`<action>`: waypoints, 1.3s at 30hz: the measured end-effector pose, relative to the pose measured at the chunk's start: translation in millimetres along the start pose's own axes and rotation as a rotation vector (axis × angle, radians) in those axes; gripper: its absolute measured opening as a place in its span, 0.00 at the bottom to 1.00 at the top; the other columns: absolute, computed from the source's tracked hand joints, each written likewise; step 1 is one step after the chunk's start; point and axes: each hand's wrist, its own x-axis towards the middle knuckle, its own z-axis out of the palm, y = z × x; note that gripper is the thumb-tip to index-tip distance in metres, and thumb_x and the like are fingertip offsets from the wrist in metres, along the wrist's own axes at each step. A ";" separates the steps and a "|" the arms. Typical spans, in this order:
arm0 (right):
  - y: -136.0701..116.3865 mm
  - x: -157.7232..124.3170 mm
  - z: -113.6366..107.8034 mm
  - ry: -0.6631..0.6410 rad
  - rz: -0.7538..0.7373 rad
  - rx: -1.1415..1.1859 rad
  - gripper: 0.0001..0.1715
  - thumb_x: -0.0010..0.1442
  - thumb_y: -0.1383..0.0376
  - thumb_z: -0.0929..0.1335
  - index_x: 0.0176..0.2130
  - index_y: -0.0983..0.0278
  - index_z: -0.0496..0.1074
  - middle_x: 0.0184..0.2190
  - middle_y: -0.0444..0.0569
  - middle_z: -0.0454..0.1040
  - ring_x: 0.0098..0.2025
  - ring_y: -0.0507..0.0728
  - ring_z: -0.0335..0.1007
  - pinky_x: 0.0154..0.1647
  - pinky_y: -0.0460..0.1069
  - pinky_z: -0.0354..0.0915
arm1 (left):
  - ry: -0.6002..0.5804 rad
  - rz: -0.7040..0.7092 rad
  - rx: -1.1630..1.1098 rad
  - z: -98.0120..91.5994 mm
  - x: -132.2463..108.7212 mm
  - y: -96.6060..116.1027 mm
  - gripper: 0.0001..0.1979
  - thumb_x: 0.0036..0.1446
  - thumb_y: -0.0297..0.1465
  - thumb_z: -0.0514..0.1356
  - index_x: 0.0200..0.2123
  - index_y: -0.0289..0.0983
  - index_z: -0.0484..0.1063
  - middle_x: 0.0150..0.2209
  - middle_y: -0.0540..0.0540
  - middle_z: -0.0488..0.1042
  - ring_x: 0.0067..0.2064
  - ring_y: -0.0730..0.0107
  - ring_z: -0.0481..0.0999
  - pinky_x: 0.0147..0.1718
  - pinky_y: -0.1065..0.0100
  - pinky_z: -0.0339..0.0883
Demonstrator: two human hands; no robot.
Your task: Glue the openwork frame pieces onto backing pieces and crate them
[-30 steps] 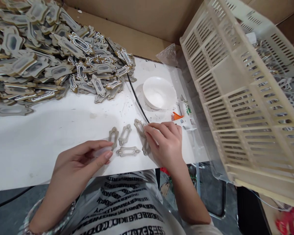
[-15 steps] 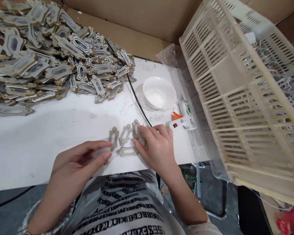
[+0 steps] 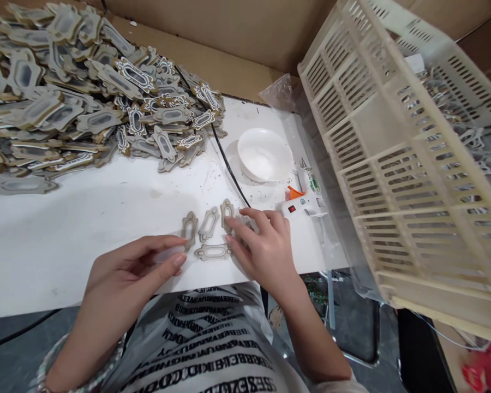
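In the head view, the left hand point(image 3: 137, 275) pinches a pale translucent piece point(image 3: 169, 254) between thumb and forefinger, their tips nearly together beside the leftmost frame point(image 3: 194, 228). The right hand point(image 3: 265, 251) has its fingers loosely spread over a partly hidden frame point(image 3: 251, 226); its forefinger tip meets the lengthwise frame point(image 3: 227, 205), its thumb tip the right end of the crosswise frame point(image 3: 213, 258)

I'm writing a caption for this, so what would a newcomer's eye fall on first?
Probably the big heap of frame-shaped pieces, spread over the far left of the white table. Next, the pale slatted crate filling much of the right side. Then the right hand, near the table's front edge, beside a few loose pieces.
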 end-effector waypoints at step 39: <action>-31.4 7.2 -17.8 -0.123 0.196 1.037 0.07 0.65 0.67 0.72 0.32 0.62 0.75 0.29 0.41 0.77 0.33 0.50 0.71 0.39 0.47 0.66 | -0.271 0.225 0.040 -0.8 -0.7 0.6 0.04 0.56 0.38 0.68 0.35 0.52 0.84 0.31 0.54 0.85 0.28 0.69 0.83 0.26 0.75 0.77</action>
